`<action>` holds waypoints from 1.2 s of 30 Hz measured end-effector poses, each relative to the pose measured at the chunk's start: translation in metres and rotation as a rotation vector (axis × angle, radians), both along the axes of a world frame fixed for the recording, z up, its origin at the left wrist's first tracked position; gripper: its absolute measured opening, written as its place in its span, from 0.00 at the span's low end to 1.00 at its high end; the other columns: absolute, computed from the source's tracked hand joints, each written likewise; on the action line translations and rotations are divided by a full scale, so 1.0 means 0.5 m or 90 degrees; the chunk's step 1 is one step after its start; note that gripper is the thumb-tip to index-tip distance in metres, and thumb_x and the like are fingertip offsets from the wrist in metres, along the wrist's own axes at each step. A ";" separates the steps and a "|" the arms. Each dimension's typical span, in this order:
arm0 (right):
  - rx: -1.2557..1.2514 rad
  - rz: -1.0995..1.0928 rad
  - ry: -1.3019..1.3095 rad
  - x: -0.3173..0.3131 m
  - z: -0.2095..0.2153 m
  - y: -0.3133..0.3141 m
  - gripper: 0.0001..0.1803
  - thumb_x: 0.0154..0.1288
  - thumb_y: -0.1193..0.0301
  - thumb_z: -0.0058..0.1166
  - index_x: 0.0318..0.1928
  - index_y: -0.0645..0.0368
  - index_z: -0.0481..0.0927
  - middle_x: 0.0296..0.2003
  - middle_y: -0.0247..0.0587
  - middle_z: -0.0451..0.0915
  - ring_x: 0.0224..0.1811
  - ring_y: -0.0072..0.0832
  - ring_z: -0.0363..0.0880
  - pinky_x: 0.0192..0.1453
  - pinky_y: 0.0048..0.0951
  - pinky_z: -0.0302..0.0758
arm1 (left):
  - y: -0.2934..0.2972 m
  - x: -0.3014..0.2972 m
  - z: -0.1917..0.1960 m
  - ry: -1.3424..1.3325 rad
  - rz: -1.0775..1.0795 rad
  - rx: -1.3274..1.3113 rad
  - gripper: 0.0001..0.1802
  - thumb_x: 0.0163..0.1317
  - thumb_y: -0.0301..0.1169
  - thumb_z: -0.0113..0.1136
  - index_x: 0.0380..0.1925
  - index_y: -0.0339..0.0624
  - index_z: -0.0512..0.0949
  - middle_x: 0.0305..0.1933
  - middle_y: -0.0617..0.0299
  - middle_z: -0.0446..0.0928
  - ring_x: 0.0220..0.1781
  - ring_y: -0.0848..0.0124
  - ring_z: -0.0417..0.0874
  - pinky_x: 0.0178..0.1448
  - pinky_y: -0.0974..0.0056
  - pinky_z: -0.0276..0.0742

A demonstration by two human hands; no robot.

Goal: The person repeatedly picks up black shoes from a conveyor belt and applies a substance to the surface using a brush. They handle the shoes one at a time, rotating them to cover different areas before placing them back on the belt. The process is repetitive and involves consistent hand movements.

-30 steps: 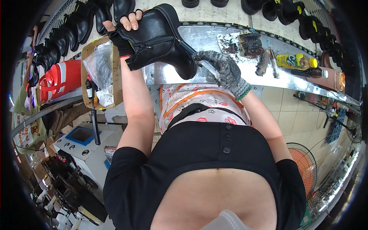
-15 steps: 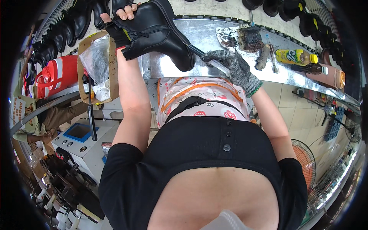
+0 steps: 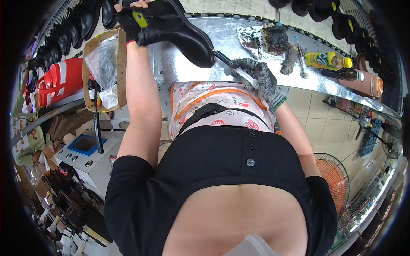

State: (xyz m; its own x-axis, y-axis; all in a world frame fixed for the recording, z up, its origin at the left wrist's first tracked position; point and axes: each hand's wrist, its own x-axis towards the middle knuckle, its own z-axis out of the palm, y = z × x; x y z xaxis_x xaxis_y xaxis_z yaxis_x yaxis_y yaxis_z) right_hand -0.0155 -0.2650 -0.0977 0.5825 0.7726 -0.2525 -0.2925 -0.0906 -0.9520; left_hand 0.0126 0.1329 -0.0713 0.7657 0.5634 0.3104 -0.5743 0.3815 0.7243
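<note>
My left hand (image 3: pixel 136 9) grips the shaft of a black ankle boot (image 3: pixel 171 26), held up over the shiny metal bench (image 3: pixel 179 64) with its toe pointing right. My right hand (image 3: pixel 255 77), in a grey knit glove, holds a small brush (image 3: pixel 232 67) by its pale handle. The dark brush tip touches the boot's toe. My forearms rise from a black top and a patterned apron (image 3: pixel 213 106).
A dark sponge block (image 3: pixel 275 40) and smeared paste lie on the bench, with a yellow-labelled bottle (image 3: pixel 326 60) and a brown bottle to the right. Black boots (image 3: pixel 64 38) line the rack at left. A cardboard box with plastic bags (image 3: pixel 102 68), a red jug and an orange fan (image 3: pixel 335 179) stand nearby.
The boot has moved up and left in my left hand. My right hand followed with the brush, now at the toe rather than the sole edge.
</note>
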 end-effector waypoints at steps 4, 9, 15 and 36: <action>0.168 -0.132 0.373 0.009 -0.032 0.000 0.43 0.60 0.35 0.40 0.54 0.66 0.74 0.38 0.50 0.81 0.21 0.21 0.74 0.23 0.17 0.69 | 0.001 0.038 -0.024 0.131 0.224 0.159 0.25 0.65 0.53 0.40 0.28 0.41 0.71 0.29 0.56 0.72 0.39 0.63 0.73 0.52 0.60 0.68; 0.150 -0.279 0.484 0.032 -0.028 0.014 0.48 0.60 0.31 0.30 0.52 0.65 0.74 0.37 0.57 0.80 0.13 0.19 0.66 0.12 0.16 0.58 | -0.002 0.060 -0.084 0.261 0.431 0.348 0.23 0.64 0.50 0.43 0.34 0.39 0.71 0.34 0.55 0.74 0.42 0.62 0.74 0.52 0.59 0.70; 0.129 -0.222 0.385 0.030 0.009 -0.012 0.45 0.62 0.33 0.30 0.52 0.65 0.74 0.39 0.52 0.80 0.21 0.21 0.72 0.18 0.16 0.66 | 0.029 0.027 -0.115 0.329 0.448 0.467 0.22 0.64 0.47 0.46 0.42 0.37 0.72 0.39 0.54 0.76 0.46 0.61 0.76 0.51 0.58 0.72; 0.003 -0.411 0.179 0.030 -0.003 -0.026 0.18 0.71 0.67 0.36 0.56 0.60 0.69 0.37 0.41 0.79 0.21 0.22 0.73 0.20 0.18 0.70 | -0.147 -0.210 0.015 0.495 0.472 0.647 0.42 0.44 0.58 0.67 0.45 0.34 0.66 0.38 0.49 0.78 0.39 0.52 0.81 0.42 0.55 0.74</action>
State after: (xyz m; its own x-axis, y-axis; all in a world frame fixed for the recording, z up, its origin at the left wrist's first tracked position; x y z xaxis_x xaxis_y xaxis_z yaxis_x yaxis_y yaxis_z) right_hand -0.0007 -0.2780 -0.0991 0.8384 0.2965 -0.4574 -0.5208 0.1881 -0.8327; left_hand -0.0922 0.0593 -0.0637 0.5621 0.6882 0.4587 0.2409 -0.6668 0.7052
